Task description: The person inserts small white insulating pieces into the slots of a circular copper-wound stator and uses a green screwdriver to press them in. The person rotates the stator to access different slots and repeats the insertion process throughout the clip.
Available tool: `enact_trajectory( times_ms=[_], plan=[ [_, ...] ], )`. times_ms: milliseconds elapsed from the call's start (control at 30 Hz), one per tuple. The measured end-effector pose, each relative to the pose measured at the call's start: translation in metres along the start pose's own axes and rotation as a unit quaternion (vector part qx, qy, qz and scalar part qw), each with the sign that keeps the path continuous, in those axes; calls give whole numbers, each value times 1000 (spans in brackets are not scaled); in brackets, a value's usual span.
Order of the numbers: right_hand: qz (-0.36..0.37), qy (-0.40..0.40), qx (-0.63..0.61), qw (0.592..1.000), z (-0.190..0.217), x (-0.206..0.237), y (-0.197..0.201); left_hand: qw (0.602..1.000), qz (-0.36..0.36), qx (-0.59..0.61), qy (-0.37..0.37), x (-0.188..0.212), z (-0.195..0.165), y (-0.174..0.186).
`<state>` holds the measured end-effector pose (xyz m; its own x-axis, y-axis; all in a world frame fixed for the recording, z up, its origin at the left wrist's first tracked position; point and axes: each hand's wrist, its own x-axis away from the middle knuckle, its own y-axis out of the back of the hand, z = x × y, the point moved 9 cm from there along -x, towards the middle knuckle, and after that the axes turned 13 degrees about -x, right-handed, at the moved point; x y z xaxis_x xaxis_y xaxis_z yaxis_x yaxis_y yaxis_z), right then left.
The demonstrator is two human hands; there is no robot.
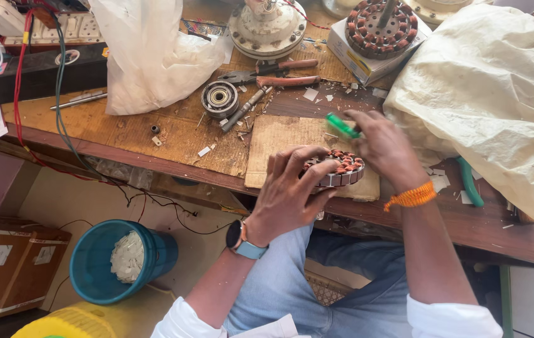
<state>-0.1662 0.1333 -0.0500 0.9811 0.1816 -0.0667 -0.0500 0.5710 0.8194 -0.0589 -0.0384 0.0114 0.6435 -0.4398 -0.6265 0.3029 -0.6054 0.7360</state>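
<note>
Cluttered wooden workbench [154,134] carries a cardboard pad [279,141] where the left hand [289,191] wraps its fingers around the copper-wound stator [341,168], best kept pinned flat while the right hand [383,147], pinching a green tool [342,125], works gently on the windings

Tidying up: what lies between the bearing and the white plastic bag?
Only bare wooden bench shows between the bearing and the white plastic bag in the head view.

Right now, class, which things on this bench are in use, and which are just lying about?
In use:
left hand steadying the wound motor stator
right hand holding a green-handled tool
cardboard pad

Lying about:
pliers
ball bearing
second stator
blue bucket
white plastic bag
</note>
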Motion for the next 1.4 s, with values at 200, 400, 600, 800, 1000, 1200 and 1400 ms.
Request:
enact_trajectory(
  times_ms=[200,400,600,800,1000,1200,1400],
  plan=[
    [-233,74,-412,878,-11,89,58,999,-18,39,-7,-10,18,-14],
    [-271,175,-545,774,-4,133,38,996,-43,69,22,-22,28,-31],
    [-285,109,-508,805,9,124,14,996,-22,84,31,-22,31,-26],
    [-260,143,-450,842,44,122,13,994,3,103,33,-17,34,-19],
    [-272,147,-351,884,70,117,15,995,-10,84,43,-15,41,-10],
    [-339,71,-440,829,50,109,-9,994,-27,81,70,-15,56,-13],
    [-369,139,-425,815,61,104,-25,994,-10,80,67,-19,69,-21]
  ],
)
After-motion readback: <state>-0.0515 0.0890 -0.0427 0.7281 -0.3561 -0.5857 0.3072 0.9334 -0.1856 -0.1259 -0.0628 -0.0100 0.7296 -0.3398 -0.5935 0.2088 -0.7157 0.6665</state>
